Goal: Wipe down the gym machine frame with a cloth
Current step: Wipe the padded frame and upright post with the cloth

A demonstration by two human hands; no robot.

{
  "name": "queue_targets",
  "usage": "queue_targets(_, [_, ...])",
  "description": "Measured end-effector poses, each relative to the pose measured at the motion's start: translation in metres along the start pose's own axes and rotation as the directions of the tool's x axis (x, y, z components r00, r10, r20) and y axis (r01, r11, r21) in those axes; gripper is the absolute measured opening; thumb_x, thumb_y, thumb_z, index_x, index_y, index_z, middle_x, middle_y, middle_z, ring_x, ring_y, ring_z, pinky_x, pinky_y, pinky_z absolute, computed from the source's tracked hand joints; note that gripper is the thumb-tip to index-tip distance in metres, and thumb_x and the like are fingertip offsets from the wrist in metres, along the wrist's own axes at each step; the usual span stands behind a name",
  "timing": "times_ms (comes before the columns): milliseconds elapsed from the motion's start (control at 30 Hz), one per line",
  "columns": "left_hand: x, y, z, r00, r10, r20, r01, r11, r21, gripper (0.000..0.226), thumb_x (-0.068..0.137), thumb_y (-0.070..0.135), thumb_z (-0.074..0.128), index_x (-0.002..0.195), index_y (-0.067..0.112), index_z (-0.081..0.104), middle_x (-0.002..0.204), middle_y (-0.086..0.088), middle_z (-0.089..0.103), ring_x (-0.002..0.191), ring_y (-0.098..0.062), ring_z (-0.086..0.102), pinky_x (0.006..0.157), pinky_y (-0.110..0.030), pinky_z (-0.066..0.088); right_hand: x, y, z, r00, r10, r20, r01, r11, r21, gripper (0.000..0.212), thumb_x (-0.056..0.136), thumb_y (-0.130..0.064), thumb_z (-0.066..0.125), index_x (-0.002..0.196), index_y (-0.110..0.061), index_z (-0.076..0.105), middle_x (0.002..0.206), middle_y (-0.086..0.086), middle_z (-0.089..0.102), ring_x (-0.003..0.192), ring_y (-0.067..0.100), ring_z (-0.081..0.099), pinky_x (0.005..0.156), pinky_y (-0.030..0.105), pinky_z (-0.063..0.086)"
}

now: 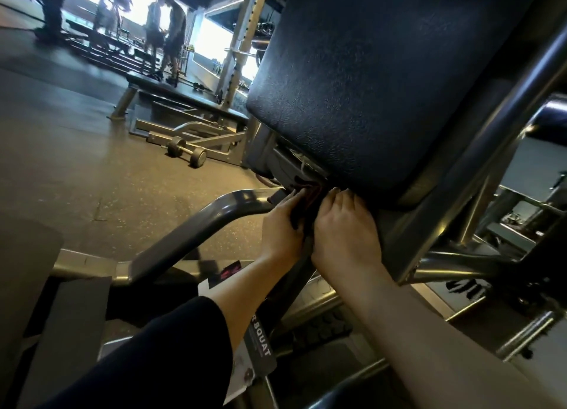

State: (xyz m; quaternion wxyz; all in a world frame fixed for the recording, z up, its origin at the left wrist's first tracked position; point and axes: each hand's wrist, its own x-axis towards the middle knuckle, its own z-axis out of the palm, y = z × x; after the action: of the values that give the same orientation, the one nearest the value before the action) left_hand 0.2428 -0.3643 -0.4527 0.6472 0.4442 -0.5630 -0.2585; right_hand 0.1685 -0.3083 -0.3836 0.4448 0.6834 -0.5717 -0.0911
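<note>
Both hands on cloth

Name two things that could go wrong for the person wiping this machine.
Both hands, left hand and right hand, work the dark folded cloth in the tight gap under the black padded cushion, so fingers could get pinched. The cloth could also snag on the grey metal frame bracket.

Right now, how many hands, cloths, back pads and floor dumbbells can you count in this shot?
Hands: 2, left hand and right hand
Cloth: 1, dark, held between the hands
Back pad: 1
Dumbbell: 1, on the floor
Total: 5
</note>
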Motion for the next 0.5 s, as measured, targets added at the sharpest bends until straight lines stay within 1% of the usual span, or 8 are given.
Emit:
queue_targets(67, [0.014, -0.007, 0.005, 0.998, -0.019, -0.067, 0.019, 1.000, -0.003, 0.050, 0.092, -0.002, 0.055, 0.139, 0.015, 0.050, 0.139, -0.004, 0.055, 0.131, -0.014, 0.048, 0.106, -0.017, 0.033, 0.000, -0.001, 0.002, 0.999, -0.011, -0.040, 0.009, 0.999, -0.030, 0.068, 0.100, -0.033, 0.039, 0.145, 0.012, 0.018, 0.149, 0.027, 0.036, 0.140, 0.033, 0.033, 0.116, 0.039, 0.023])
queue_targets(133, [0.034, -0.012, 0.007, 0.989, -0.072, -0.127, 0.071, 0.997, -0.012, 0.051, 0.092, -0.006, 0.052, 0.139, 0.014, 0.050, 0.137, -0.006, 0.057, 0.128, -0.017, 0.051, 0.109, -0.030, 0.040, 0.002, -0.003, 0.003, 0.999, -0.021, -0.024, 0.020, 0.999, -0.032, 0.068, 0.100, -0.031, 0.041, 0.145, 0.013, 0.016, 0.148, 0.029, 0.035, 0.140, 0.034, 0.033, 0.116, 0.040, 0.023])
queue_targets(200, [0.054, -0.018, 0.005, 0.982, -0.127, -0.138, 0.122, 0.991, -0.049, 0.052, 0.092, -0.007, 0.048, 0.140, 0.014, 0.048, 0.137, -0.007, 0.056, 0.128, -0.019, 0.051, 0.108, -0.041, 0.043, 0.003, -0.005, 0.003, 1.000, -0.005, -0.008, 0.005, 1.000, -0.017, 0.071, 0.099, -0.029, 0.047, 0.145, 0.014, 0.014, 0.147, 0.031, 0.034, 0.139, 0.036, 0.032, 0.116, 0.042, 0.023])
queue_targets(267, [0.074, -0.026, 0.002, 0.979, -0.159, -0.128, 0.153, 0.986, -0.061, 0.051, 0.094, -0.005, 0.046, 0.140, 0.015, 0.048, 0.136, -0.008, 0.057, 0.127, -0.021, 0.052, 0.106, -0.045, 0.044, 0.004, -0.006, 0.004, 1.000, 0.013, -0.016, -0.013, 0.999, -0.029, 0.075, 0.097, -0.029, 0.052, 0.144, 0.014, 0.013, 0.147, 0.033, 0.034, 0.140, 0.038, 0.031, 0.117, 0.044, 0.021])
queue_targets(400, [0.110, -0.043, -0.008, 0.960, -0.250, -0.129, 0.244, 0.968, -0.059, 0.050, 0.095, -0.003, 0.046, 0.140, 0.018, 0.050, 0.134, -0.009, 0.058, 0.122, -0.027, 0.055, 0.103, -0.046, 0.046, 0.005, -0.006, 0.004, 1.000, 0.001, -0.017, -0.002, 0.999, -0.053, 0.070, 0.099, -0.024, 0.046, 0.144, 0.017, 0.011, 0.148, 0.036, 0.029, 0.142, 0.040, 0.027, 0.118, 0.046, 0.018])
queue_targets(500, [0.130, -0.049, -0.013, 0.938, -0.332, -0.099, 0.321, 0.941, -0.111, 0.053, 0.095, -0.002, 0.044, 0.142, 0.022, 0.048, 0.133, -0.010, 0.058, 0.119, -0.028, 0.057, 0.103, -0.045, 0.047, 0.005, -0.006, 0.003, 1.000, -0.007, -0.030, 0.005, 0.997, -0.072, 0.070, 0.100, -0.022, 0.047, 0.145, 0.017, 0.010, 0.149, 0.037, 0.027, 0.142, 0.041, 0.025, 0.118, 0.047, 0.016])
